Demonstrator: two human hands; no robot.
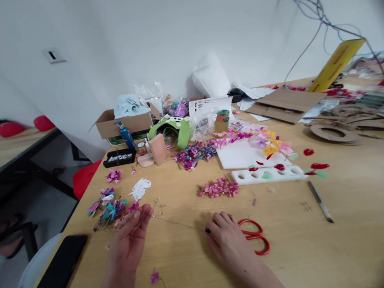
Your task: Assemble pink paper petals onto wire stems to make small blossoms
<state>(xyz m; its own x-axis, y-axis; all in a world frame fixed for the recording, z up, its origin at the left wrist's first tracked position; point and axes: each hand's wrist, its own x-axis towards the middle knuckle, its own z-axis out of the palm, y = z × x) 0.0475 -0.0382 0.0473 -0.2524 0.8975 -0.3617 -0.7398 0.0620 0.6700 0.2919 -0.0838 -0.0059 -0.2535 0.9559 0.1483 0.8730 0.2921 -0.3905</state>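
My left hand (131, 236) is raised above the table's left part, thumb and fingertips pinched together. A small pink flower (134, 206) shows at those fingertips, partly covered. From near them a thin wire (177, 222) runs across to my right hand (226, 238), whose curled fingers close at its other end. Beside that hand lie scissors with red handles (255, 236); their blades are hidden under it. Fine stems with tiny white beads (157, 206) are just beyond my left fingertips. A loose purple flower (155, 277) lies between my forearms.
Purple and teal petals (112, 210), white cut pieces (141, 188) and pink blossoms (218, 188) lie ahead. A white holed foam strip (269, 175) and a brush (320, 202) are right. A black phone-like slab (54, 279) lines the left edge. Boxes and cardboard (286, 103) stand behind.
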